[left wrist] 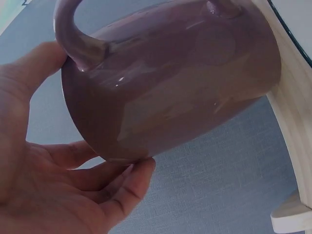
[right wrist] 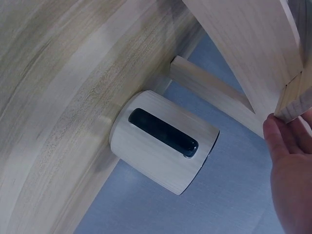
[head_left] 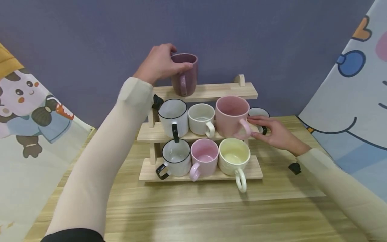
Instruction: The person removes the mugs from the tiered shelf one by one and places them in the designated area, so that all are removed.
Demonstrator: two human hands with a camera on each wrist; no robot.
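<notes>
My left hand (head_left: pixel 161 64) grips a purple mug (head_left: pixel 188 79) by its rim, thumb on the near side beside the handle and fingers across the far side. The mug is upright at the left part of the top board of a three-tier wooden rack (head_left: pixel 223 90); whether its base bears on the board I cannot tell. With my right hand (head_left: pixel 273 132) I pinch the right end of the middle board (right wrist: pixel 296 105), close to a large pink mug (head_left: pixel 231 116). Behind that hand, a white mug with a black handle (right wrist: pixel 165 141) stands on the table.
Beside the pink mug on the middle tier are a cream mug (head_left: pixel 201 119) and a black-rimmed white mug (head_left: pixel 173 116). The bottom tier bears another white mug (head_left: pixel 176 161), a lilac-pink mug (head_left: pixel 204 159) and a yellow mug (head_left: pixel 234 156). A blue-grey wall (head_left: pixel 272 43) rises behind.
</notes>
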